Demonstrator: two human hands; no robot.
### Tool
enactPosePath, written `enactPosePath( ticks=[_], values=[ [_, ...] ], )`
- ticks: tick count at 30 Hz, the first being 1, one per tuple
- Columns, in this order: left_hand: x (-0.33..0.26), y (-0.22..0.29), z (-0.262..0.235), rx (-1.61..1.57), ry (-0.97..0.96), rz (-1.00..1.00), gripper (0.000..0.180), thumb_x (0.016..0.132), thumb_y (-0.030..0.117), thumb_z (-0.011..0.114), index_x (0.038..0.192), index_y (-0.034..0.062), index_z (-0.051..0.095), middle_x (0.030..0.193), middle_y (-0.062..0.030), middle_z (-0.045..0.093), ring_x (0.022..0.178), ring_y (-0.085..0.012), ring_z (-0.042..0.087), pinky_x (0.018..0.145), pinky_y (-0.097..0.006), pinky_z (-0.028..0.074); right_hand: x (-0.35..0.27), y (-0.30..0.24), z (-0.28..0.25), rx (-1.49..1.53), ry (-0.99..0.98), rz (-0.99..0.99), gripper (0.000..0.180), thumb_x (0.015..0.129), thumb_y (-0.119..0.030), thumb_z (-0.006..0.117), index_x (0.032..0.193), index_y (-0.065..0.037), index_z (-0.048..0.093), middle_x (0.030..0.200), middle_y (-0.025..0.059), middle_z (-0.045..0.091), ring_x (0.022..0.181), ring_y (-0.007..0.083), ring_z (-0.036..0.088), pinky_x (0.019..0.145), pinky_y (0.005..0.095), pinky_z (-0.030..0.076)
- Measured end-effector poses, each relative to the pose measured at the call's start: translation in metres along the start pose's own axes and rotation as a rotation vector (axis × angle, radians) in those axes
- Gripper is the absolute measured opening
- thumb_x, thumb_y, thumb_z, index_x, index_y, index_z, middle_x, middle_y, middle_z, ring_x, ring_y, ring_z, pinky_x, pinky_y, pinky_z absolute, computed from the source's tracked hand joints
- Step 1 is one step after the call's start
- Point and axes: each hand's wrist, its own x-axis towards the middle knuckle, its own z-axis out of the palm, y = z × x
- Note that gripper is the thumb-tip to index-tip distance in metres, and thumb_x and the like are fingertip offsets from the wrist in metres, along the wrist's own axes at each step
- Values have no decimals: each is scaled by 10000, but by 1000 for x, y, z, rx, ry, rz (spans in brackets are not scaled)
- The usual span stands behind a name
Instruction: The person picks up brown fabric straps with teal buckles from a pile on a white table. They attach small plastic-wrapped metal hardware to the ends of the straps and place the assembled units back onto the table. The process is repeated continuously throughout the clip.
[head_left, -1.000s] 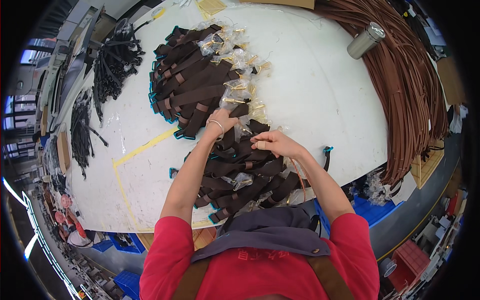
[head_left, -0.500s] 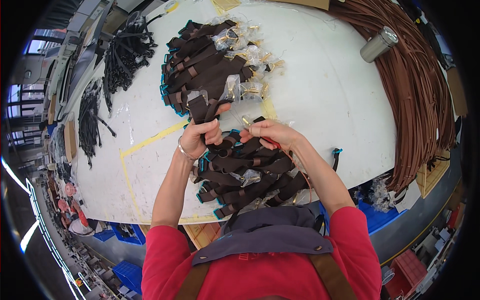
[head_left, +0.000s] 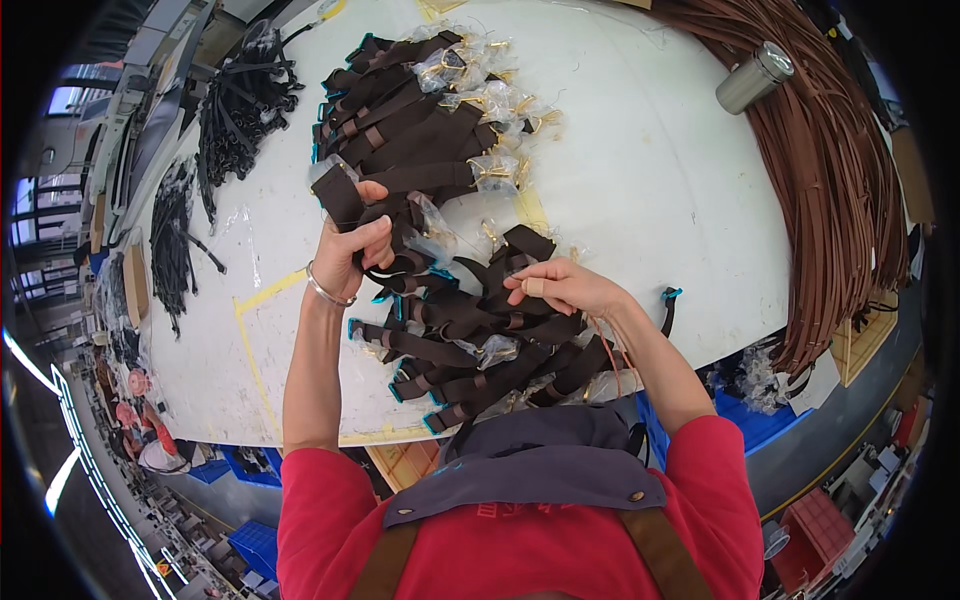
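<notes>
Bright, even overhead light washes the white worktop almost shadowless, with small glints on the clear plastic wrappers, the centre sharp, while the fisheye bends straight edges and darkens to a black rim at the corners.

Left hand – strap now raised
</notes>
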Motion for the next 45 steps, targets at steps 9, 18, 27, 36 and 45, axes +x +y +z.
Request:
enactPosePath(
  ticks=[9,18,27,36,45],
  values=[
    [-9,2,-25,410,431,216,178,760,127,627,833,23,503,531,-25,496,408,-84,442,405,-218,379,-28,0,3,-132,104,0,342,848,-221,501,1073,33,539,844,45,624,474,30,418,401,183,342],
    [38,-111,36,725,-30,-216,460,672,248,690,953,-75,524,819,-141,599,565,-181,573,500,-281,444,-39,13,-3,-8,210,-27,353,853,-250,503,1081,19,532,807,65,623,419,15,382,370,155,306],
    [34,-107,27,908,-165,-131,234,669,52,592,878,-45,553,789,-154,612,685,-226,596,655,-299,459,-35,7,-8,326,291,-225,359,883,-268,442,1073,27,514,864,105,617,410,36,403,360,161,310],
    [-29,-78,24,43,-118,25,135,672,-55,538,798,-7,530,732,-78,585,622,-130,551,592,-227,436,32,-18,1,297,141,-10,328,869,-266,441,957,32,545,902,137,599,380,62,391,322,187,294],
    [-5,-82,17,331,417,221,87,775,86,606,810,8,587,596,37,490,461,-33,387,420,-201,291,8,-5,23,165,-145,76,314,859,-250,504,1002,20,576,914,103,618,394,37,381,355,167,307]
  ],
)
